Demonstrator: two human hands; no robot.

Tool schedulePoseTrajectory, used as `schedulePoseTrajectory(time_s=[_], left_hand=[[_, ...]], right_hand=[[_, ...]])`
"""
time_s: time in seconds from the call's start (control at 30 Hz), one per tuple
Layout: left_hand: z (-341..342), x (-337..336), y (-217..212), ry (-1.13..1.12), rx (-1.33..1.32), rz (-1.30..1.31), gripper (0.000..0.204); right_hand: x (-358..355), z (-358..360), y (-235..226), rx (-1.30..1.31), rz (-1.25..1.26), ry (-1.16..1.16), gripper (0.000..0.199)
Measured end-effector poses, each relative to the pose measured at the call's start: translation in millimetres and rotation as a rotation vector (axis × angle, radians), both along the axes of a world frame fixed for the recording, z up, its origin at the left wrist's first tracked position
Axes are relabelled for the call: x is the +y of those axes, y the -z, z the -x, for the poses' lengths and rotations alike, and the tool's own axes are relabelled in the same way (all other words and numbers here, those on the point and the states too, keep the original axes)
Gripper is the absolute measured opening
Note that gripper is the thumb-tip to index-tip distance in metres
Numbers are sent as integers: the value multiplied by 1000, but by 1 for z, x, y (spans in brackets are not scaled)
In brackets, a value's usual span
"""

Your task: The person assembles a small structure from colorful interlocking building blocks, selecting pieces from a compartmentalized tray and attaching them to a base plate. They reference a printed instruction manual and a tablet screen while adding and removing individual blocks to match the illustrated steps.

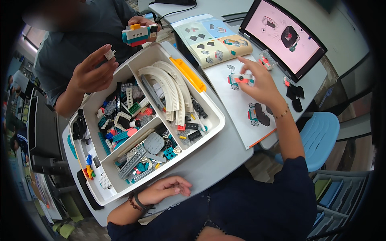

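My right hand (259, 82) is stretched out over the instruction sheet (237, 108), fingers pinched shut on a small white and orange brick piece (241, 78). My left hand (165, 188) lies loosely curled on the table edge (209, 164), holding nothing, just beside the near wall of the parts tray (161, 170).

The piece sits high in my fingertips, well apart from my left hand and above the printed page. I judge the grip shallow: a slight twist could drop the piece onto the sheet, and it might skid toward the loose black parts (296, 96) by the tablet (287, 36). My forearm also crosses near the tray's corner, so a quick pull back could knock it.

Across the tray, another person's hands hold a small white brick (109, 54) and a half-built model (138, 34).
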State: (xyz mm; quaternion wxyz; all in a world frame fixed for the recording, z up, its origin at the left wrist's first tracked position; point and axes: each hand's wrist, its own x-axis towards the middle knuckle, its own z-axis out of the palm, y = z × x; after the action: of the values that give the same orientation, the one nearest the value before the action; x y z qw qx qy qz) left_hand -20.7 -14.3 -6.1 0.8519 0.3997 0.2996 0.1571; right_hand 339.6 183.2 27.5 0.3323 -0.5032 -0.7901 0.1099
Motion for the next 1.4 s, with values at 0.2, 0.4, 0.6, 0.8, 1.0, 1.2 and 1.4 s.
schedulePoseTrajectory(time_s=[0.2,0.4,0.6,0.8,1.0,1.2,1.4], left_hand=[[0,2,2,0,-48,-7,32],[-1,4,0,9,-52,-12,32],[0,2,-3,11,-22,45,32],[0,5,0,25,-49,25,32],[2,4,3,28,-71,13,33],[2,4,2,21,-60,31,32],[4,-2,0,2,-7,39,34]], right_hand=[[59,19,6,-2,127,-9,29],[60,12,2,133,273,-70,24],[67,11,20,164,339,-99,21],[62,-31,21,264,6,67,25],[38,-77,26,331,-110,398,26],[10,-75,35,139,66,501,24],[4,-76,40,32,-22,445,29]])
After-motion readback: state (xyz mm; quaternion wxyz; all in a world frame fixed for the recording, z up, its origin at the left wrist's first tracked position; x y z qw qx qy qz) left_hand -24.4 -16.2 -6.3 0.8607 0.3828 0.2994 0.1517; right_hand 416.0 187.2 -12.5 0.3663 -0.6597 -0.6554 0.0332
